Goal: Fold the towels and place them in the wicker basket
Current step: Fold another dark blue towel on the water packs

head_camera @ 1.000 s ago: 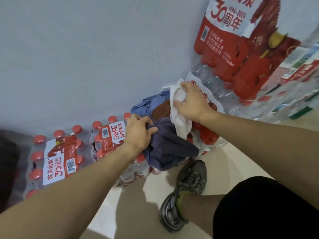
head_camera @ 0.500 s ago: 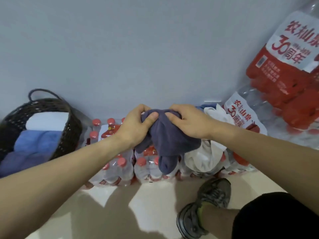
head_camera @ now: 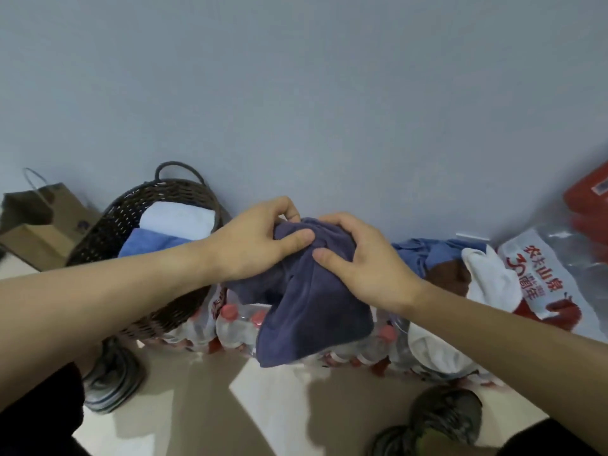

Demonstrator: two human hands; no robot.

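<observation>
A dark purple towel [head_camera: 312, 311] hangs bunched in mid-air above the packs of water bottles. My left hand [head_camera: 253, 241] grips its top from the left and my right hand [head_camera: 358, 261] grips it from the right, thumbs almost touching. The dark wicker basket [head_camera: 108, 232] stands to the left against the wall, with a folded white towel [head_camera: 179, 220] and a folded blue towel [head_camera: 148, 245] inside. To the right lies a loose pile: a blue towel [head_camera: 431, 255], a brown one [head_camera: 450, 278] and a white one [head_camera: 487, 278].
Shrink-wrapped packs of red-capped water bottles [head_camera: 237, 327] line the wall under the towels, with larger packs [head_camera: 539, 278] at the right. A brown paper bag [head_camera: 49, 218] stands left of the basket. My shoes [head_camera: 112, 376] are on the beige floor.
Both hands have lifted the purple towel off the pile and carried it left, closer to the basket; my right hand let go of the white towel earlier. The view has swung left, showing the basket fully.
</observation>
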